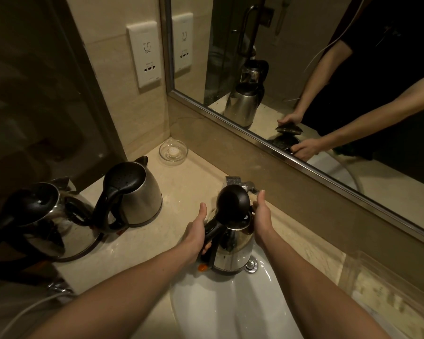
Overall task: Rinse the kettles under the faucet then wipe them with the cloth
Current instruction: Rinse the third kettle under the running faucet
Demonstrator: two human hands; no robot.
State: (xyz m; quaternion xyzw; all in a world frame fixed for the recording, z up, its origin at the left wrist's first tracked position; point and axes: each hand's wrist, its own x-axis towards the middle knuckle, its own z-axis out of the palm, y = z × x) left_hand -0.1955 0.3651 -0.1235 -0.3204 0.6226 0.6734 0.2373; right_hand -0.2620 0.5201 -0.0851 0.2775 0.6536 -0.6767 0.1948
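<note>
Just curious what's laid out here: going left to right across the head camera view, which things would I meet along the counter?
leftmost kettle → second kettle → glass dish → held kettle, over the sink → right hand. The left hand overlaps the held kettle's handle, so it is left out.

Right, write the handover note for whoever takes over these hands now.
Left hand grips the handle of the held kettle, over the sink in front of the faucet.
Right hand holds it beside the raised lid.
Whether water is running cannot be told.
The middle kettle and the far-left kettle stand on the counter.
No cloth in view.
Left to do: finish rinsing, then wipe all three.
</note>
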